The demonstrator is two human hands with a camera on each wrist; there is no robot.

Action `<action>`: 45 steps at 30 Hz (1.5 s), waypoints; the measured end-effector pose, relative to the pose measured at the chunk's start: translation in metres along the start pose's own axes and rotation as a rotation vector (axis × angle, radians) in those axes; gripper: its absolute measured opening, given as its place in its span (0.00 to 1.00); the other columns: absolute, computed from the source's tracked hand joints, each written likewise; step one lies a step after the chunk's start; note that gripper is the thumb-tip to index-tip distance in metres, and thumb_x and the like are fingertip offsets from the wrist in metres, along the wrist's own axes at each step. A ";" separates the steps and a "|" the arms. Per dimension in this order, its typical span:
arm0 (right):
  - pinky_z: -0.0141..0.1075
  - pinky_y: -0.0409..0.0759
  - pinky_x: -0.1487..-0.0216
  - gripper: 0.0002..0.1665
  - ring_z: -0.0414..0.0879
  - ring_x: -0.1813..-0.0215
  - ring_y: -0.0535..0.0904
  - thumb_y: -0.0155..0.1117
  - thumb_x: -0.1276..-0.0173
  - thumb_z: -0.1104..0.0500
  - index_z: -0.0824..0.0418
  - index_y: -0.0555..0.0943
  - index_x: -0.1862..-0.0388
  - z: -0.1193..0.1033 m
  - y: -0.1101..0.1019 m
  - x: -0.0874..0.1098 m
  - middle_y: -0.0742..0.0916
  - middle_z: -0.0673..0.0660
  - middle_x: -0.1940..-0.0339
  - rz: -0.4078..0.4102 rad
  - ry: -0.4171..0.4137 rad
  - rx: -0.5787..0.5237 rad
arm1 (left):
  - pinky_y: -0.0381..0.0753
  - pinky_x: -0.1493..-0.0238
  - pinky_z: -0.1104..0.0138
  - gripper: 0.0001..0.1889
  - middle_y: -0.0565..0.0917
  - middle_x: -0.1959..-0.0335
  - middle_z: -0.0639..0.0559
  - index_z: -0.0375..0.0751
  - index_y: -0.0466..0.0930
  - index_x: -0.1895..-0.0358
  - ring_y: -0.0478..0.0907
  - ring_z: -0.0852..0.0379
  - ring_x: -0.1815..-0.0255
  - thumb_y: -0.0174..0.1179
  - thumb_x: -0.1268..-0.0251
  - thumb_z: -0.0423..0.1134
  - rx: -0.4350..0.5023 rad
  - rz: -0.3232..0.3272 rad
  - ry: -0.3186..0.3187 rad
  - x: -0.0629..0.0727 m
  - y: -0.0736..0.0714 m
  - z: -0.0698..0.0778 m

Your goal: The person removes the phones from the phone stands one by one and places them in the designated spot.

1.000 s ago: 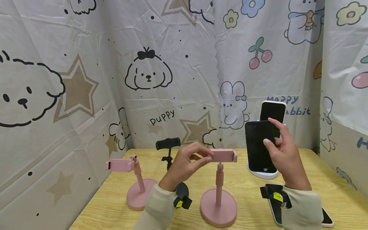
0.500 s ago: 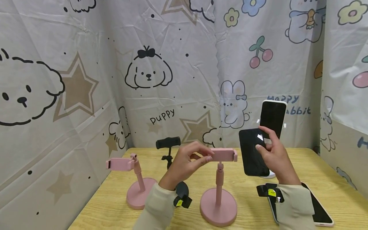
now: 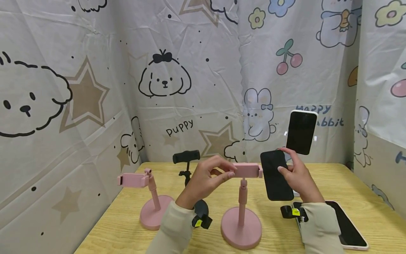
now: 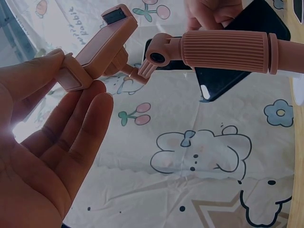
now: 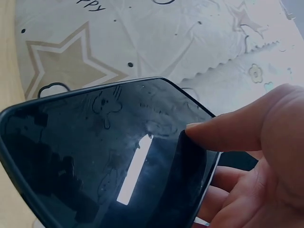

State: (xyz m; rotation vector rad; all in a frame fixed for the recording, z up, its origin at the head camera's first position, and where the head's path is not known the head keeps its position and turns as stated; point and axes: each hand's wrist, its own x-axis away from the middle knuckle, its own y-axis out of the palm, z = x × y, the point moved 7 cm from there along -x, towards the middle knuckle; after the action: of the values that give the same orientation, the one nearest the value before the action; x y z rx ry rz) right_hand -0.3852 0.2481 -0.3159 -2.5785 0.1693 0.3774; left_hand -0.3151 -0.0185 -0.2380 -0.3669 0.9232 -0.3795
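Note:
My left hand (image 3: 210, 178) pinches the left end of the clamp on a pink phone stand (image 3: 242, 197), thumb in front and fingers behind. In the left wrist view the pink clamp (image 4: 102, 45) tilts above its ribbed post, its cradle holding nothing. My right hand (image 3: 299, 174) holds a black smartphone (image 3: 275, 176) by its right edge, thumb on the screen. The phone is upright with a slight tilt, just right of the pink clamp and overlapping its end in the head view. Reflections cross the dark screen (image 5: 109, 156) in the right wrist view.
Behind the right hand, a white-edged phone (image 3: 302, 132) sits on a white stand. A tablet-like dark device (image 3: 349, 225) lies under the right forearm. To the left are another pink stand (image 3: 155, 211) and a black stand (image 3: 186, 157). Printed curtains surround the wooden table (image 3: 117, 225).
My right hand has brought the black phone down and left, away from the white stand and up beside the pink clamp. My left hand has stayed at the clamp's left end.

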 end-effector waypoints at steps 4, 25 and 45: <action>0.43 0.78 0.67 0.39 0.54 0.68 0.79 0.53 0.27 0.65 0.48 0.51 0.23 0.008 0.007 -0.002 0.73 0.71 0.47 -0.046 0.030 -0.005 | 0.84 0.65 0.63 0.06 0.82 0.63 0.44 0.33 0.83 0.59 0.80 0.57 0.61 0.64 0.40 0.27 -0.004 0.000 -0.004 0.000 0.000 -0.001; 0.57 0.77 0.52 0.38 0.63 0.51 0.78 0.54 0.32 0.67 0.58 0.54 0.25 0.044 0.026 -0.009 0.64 0.76 0.32 -0.148 0.132 0.094 | 0.84 0.65 0.63 0.06 0.82 0.63 0.45 0.34 0.83 0.59 0.79 0.58 0.61 0.64 0.39 0.28 -0.011 -0.002 -0.003 0.000 0.000 0.000; 0.68 0.56 0.36 0.39 0.74 0.32 0.56 0.55 0.34 0.68 0.62 0.54 0.26 0.058 0.036 -0.009 0.57 0.76 0.28 -0.208 0.194 0.124 | 0.83 0.64 0.66 0.07 0.82 0.61 0.54 0.46 0.84 0.57 0.79 0.60 0.59 0.64 0.37 0.36 -0.001 -0.012 -0.007 0.001 0.005 -0.037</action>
State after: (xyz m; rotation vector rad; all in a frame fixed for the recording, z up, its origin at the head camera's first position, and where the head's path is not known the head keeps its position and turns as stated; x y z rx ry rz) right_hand -0.4140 0.2472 -0.3785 -2.4769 -0.0078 0.0389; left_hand -0.3443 -0.0196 -0.2620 -0.3742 0.9147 -0.3885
